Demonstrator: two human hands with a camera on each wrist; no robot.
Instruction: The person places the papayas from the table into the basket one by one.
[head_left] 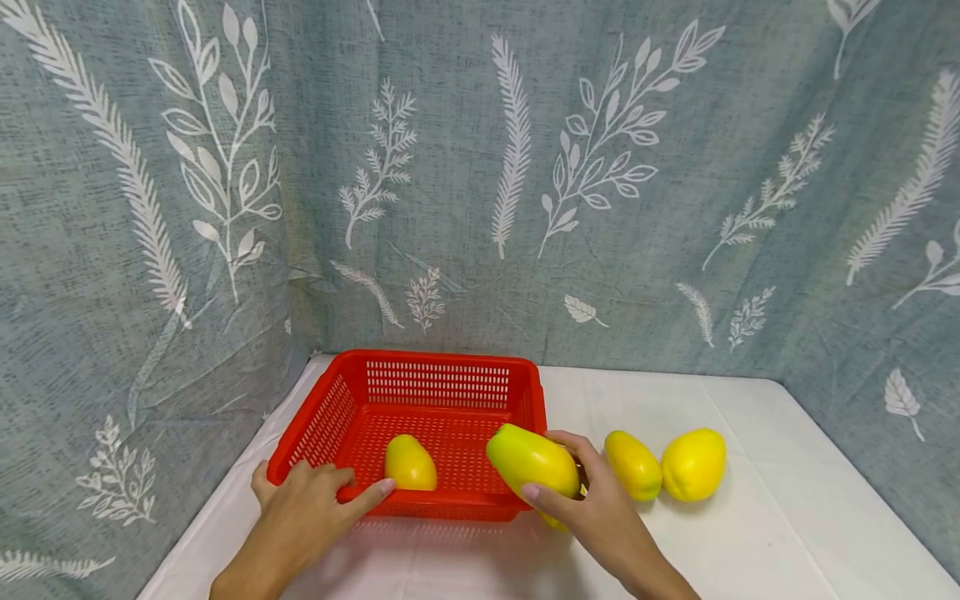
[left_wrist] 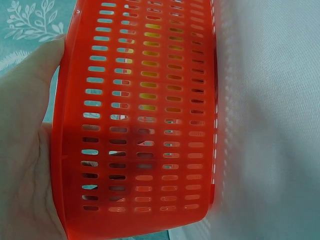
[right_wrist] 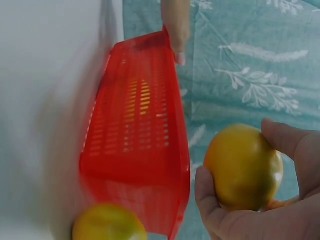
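My left hand (head_left: 303,504) grips the near left part of a red plastic basket (head_left: 453,498), its thumb along the front rim. In the left wrist view the same hand (left_wrist: 25,130) lies at the rim beside the slotted wall. My right hand (head_left: 592,500) holds an oblong, mango-like yellow-green fruit (head_left: 534,460) above the basket's near right corner. Thumb and fingers wrap this fruit (right_wrist: 243,167) in the right wrist view. One yellow fruit (head_left: 410,463) sits inside the basket near the front wall. Another fruit (right_wrist: 110,223) lies outside by the basket's end, mostly hidden in the head view.
Two more yellow fruits, one with a greenish end (head_left: 633,467) and a rounder one (head_left: 693,465), lie side by side right of the basket. A white cloth (head_left: 750,533) covers the table. Grey-green curtains (head_left: 450,183) with white leaf prints stand behind and at both sides.
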